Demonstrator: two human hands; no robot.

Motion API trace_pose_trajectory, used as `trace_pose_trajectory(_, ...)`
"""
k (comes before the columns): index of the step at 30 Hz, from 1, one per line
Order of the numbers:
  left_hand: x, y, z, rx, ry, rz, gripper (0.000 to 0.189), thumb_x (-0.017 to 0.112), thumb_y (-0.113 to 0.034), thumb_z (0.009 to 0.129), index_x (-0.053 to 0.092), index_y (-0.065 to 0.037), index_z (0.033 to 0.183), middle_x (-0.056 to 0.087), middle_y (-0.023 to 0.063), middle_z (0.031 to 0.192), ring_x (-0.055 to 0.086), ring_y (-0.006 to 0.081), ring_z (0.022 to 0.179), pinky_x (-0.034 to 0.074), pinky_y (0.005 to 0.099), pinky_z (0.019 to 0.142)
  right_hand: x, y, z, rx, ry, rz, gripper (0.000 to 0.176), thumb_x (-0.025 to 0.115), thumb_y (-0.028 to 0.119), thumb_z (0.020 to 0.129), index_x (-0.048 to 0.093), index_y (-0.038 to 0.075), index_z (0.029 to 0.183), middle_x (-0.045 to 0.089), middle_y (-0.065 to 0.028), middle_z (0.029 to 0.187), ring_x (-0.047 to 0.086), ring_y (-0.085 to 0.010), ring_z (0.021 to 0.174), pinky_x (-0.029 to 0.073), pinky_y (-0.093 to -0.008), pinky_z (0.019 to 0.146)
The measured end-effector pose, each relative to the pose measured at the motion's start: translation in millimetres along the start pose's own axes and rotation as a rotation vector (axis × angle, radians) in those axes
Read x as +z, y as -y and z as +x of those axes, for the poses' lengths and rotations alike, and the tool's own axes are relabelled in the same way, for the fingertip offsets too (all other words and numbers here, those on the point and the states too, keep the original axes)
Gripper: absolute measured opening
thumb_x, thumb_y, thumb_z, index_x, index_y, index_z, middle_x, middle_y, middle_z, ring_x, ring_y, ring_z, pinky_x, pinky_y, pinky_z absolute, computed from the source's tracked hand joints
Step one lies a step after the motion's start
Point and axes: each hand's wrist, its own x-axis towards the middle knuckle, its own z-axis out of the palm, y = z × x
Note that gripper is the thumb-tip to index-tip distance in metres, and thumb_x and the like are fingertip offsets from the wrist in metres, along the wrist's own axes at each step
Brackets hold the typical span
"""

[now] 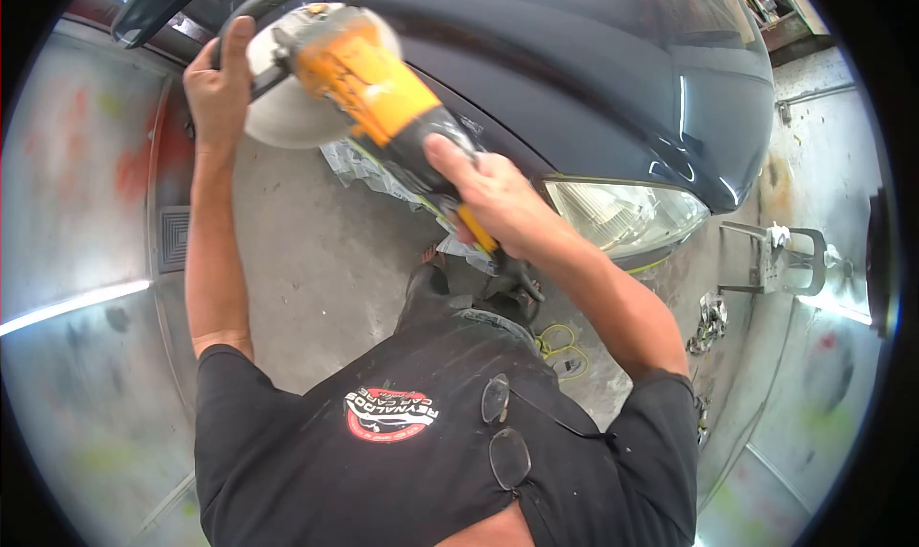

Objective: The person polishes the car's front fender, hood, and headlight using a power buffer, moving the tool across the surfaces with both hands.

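An orange and black car polisher [369, 78] slants across the upper middle of the view. My right hand [493, 198] is closed around its black rear grip, thumb on top. At the other end, my left hand [218, 92] grips the black curved handle [272, 76] beside the head, with the thumb pointing up. Under the head is a round white pad [297, 118], which overlaps the edge of the dark car [574, 68] in this view. Below and right of the hood is the headlight [627, 212], with yellowish tape along its edges.
Crumpled plastic sheeting [359, 169] hangs along the car's lower side. On the concrete floor [297, 250], a yellow cord [557, 339] lies near my feet. A metal stand [771, 260] is at the right, and paint-marked wall panels [86, 155] flank both sides.
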Motion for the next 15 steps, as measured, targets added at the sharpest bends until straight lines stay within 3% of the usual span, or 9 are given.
trace_pose_trajectory(2, -18, 17, 19, 0.005, -0.003, -0.112, 0.048, 0.072, -0.048, 0.092, 0.060, -0.007, 0.069, 0.043, -0.0084, 0.058, 0.037, 0.0015, 0.053, 0.030, 0.0204, 0.049, 15, 8, 19, 0.001, 0.018, -0.026, 0.070, 0.049, 0.075, 0.090, 0.056, 0.006, 0.078, 0.052, -0.0019, 0.063, 0.054, -0.0111, 0.053, 0.044, -0.0294, 0.049)
trace_pose_trajectory(6, -18, 21, 11, -0.025, 0.001, -0.150, 0.049, 0.072, -0.046, 0.092, 0.056, -0.009, 0.066, 0.043, -0.0083, 0.058, 0.036, 0.0022, 0.052, 0.029, 0.0206, 0.049, 22, -7, 21, 0.003, 0.012, 0.010, 0.075, 0.048, 0.080, 0.086, 0.055, 0.006, 0.079, 0.053, -0.0030, 0.066, 0.055, -0.0118, 0.055, 0.046, -0.0306, 0.050)
trace_pose_trajectory(7, -12, 17, 5, -0.036, 0.000, -0.140, 0.045, 0.072, -0.043, 0.093, 0.064, -0.005, 0.072, 0.043, -0.0083, 0.059, 0.035, 0.0014, 0.052, 0.029, 0.0210, 0.049, 19, -9, 9, 0.026, -0.016, -0.003, 0.073, 0.048, 0.078, 0.089, 0.055, 0.006, 0.081, 0.053, -0.0023, 0.067, 0.054, -0.0110, 0.056, 0.045, -0.0294, 0.051)
trace_pose_trajectory(10, 34, -42, -48, -0.081, 0.049, -0.089, 0.039, 0.068, -0.038, 0.097, 0.063, -0.006, 0.076, 0.042, -0.0086, 0.063, 0.035, 0.0011, 0.056, 0.027, 0.0211, 0.051, -12, -30, -51, 0.053, -0.059, 0.029, 0.068, 0.048, 0.073, 0.092, 0.057, 0.006, 0.086, 0.054, -0.0017, 0.068, 0.054, -0.0096, 0.057, 0.044, -0.0276, 0.052)
trace_pose_trajectory(15, 120, -93, -117, 0.140, 0.232, -0.269, 0.028, 0.068, -0.028, 0.097, 0.074, -0.001, 0.101, 0.064, -0.0034, 0.071, 0.056, 0.0041, 0.065, 0.043, 0.0223, 0.058, -58, -102, -147, 0.063, -0.266, 0.119, 0.052, 0.046, 0.054, 0.102, 0.059, 0.004, 0.102, 0.055, -0.0029, 0.070, 0.053, -0.0106, 0.056, 0.044, -0.0269, 0.053)
